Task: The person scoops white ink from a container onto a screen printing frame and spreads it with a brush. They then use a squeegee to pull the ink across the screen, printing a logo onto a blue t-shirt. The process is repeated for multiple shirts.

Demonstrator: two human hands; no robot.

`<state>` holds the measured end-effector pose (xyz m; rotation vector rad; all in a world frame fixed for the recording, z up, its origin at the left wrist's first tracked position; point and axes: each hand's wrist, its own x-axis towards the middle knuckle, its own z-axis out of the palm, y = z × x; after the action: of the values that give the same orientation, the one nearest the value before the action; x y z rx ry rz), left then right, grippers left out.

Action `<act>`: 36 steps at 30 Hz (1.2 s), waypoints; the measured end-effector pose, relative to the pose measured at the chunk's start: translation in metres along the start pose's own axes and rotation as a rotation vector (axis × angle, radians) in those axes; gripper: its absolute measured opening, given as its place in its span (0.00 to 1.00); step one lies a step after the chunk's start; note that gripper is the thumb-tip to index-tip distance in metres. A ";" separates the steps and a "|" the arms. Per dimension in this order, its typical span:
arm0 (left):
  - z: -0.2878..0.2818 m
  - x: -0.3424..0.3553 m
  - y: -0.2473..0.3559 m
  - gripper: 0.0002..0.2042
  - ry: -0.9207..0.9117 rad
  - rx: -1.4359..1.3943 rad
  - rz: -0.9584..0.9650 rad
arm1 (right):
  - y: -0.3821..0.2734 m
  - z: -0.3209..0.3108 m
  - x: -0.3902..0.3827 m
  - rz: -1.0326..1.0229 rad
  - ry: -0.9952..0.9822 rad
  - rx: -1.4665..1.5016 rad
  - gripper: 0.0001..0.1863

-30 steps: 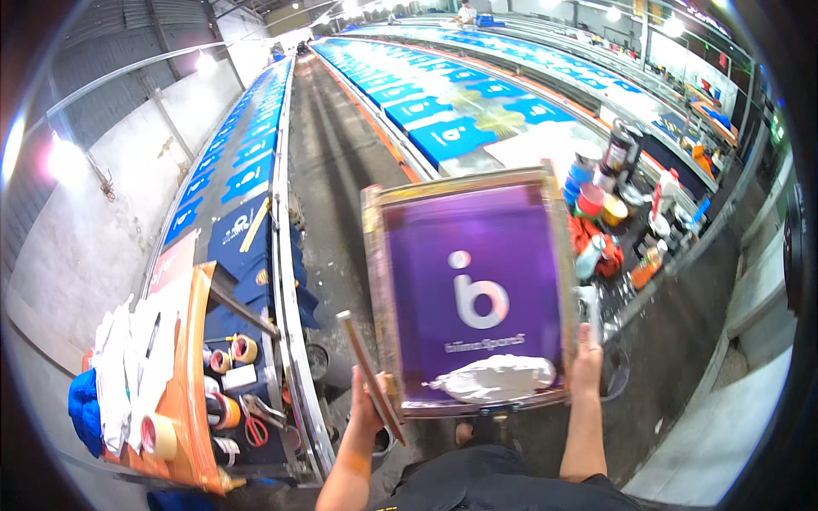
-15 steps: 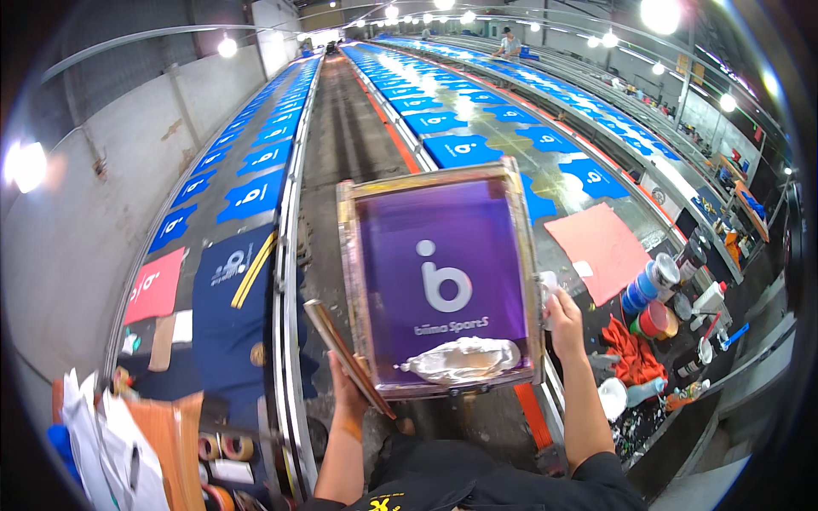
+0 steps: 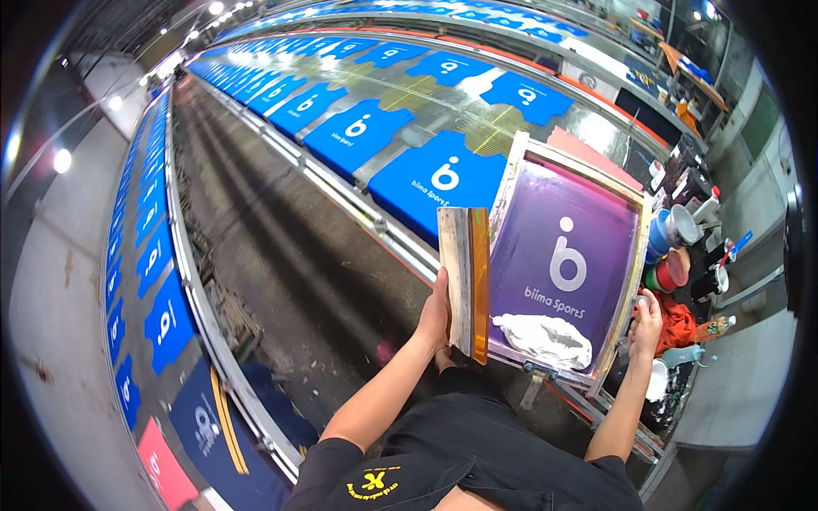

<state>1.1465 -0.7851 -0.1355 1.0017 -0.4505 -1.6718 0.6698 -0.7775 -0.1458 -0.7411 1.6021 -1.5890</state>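
My left hand (image 3: 436, 322) grips a squeegee (image 3: 457, 281) with a wooden handle and an amber blade, standing upright beside the left rail of a screen printing frame (image 3: 615, 152). The frame's purple mesh (image 3: 528, 247) carries a pale round logo with lettering below it. A thick heap of white ink (image 3: 545, 341) lies on the mesh at its near end. My right hand (image 3: 646, 324) is closed at the frame's right rail, its fingers curled by the edge. A metal clamp (image 3: 538, 375) sits on the near rail.
Blue fabric pieces (image 3: 354, 128) with white logos line the long table on the right. More blue pieces (image 3: 162, 328) and a navy piece (image 3: 204, 417) lie on the left table. An aisle (image 3: 281, 247) runs between. Ink tubs (image 3: 673, 268) and red cloth (image 3: 677, 324) stand at the right.
My view has turned right. The frame, held over the aisle before, is now by the right table. The squeegee has swung from slanted to upright in my left hand.
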 end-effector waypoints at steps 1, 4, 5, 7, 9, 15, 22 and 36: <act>0.001 0.023 0.013 0.37 0.016 0.008 0.011 | 0.002 0.012 0.007 0.030 0.016 -0.022 0.16; -0.006 0.086 0.068 0.38 0.029 0.103 -0.075 | 0.012 0.068 0.043 0.076 0.057 -0.150 0.15; -0.010 0.109 0.091 0.39 -0.037 0.148 -0.051 | 0.018 0.093 0.055 0.098 0.092 -0.129 0.15; -0.018 0.159 0.130 0.39 -0.072 0.189 0.102 | 0.028 0.146 0.074 0.093 0.105 -0.110 0.16; -0.035 0.208 0.168 0.39 0.005 0.184 0.009 | 0.042 0.197 0.086 0.122 0.118 -0.060 0.15; -0.099 0.324 0.243 0.36 -0.159 0.213 0.032 | 0.094 0.347 0.081 0.080 0.255 -0.059 0.13; -0.201 0.415 0.281 0.38 -0.061 0.286 -0.302 | 0.108 0.450 0.059 0.094 0.419 -0.177 0.11; -0.208 0.411 0.297 0.33 -0.091 0.263 -0.329 | 0.130 0.467 0.047 0.065 0.476 -0.227 0.12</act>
<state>1.4650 -1.2259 -0.1995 1.2469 -0.6027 -1.9946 1.0430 -1.0695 -0.2566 -0.4332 2.1527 -1.6336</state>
